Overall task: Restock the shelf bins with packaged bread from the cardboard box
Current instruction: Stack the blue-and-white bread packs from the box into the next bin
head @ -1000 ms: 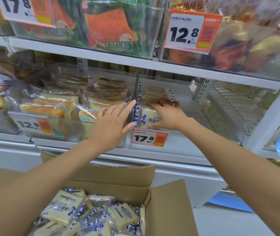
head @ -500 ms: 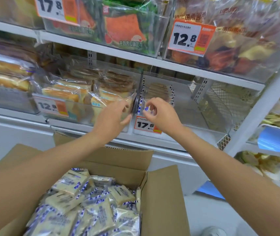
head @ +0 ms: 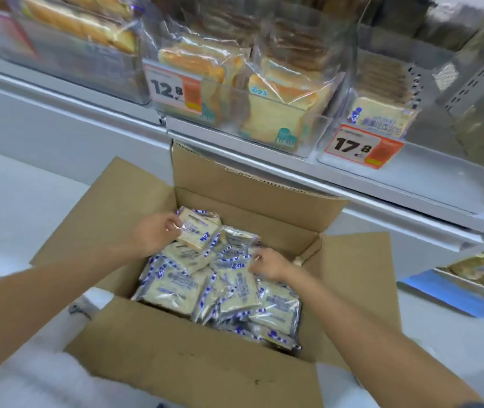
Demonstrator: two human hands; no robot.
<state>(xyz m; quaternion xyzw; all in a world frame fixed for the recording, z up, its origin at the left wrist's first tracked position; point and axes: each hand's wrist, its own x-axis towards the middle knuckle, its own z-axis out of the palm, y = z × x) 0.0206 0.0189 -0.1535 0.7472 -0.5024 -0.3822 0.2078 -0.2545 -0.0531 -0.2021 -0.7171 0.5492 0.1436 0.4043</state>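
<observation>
Left hand (head: pixel 155 232): we pinch 1 bread packet (head: pixel 198 231) above the pile (head: pixel 176 290).
Right hand (head: pixel 268 265): curled onto the pile; grip we cannot tell.
Cardboard box (head: pixel 205 363): open, below the shelf bins (head: pixel 314 134).

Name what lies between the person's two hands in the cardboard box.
Head view: blue-and-white bread packets piled in the cardboard box fill the gap between the left hand and the right hand; the left hand grips one of them.

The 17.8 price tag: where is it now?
In the head view, the 17.8 price tag is upper right, on the front of a shelf bin, right of the 12.8 tag, above the cardboard box.
</observation>
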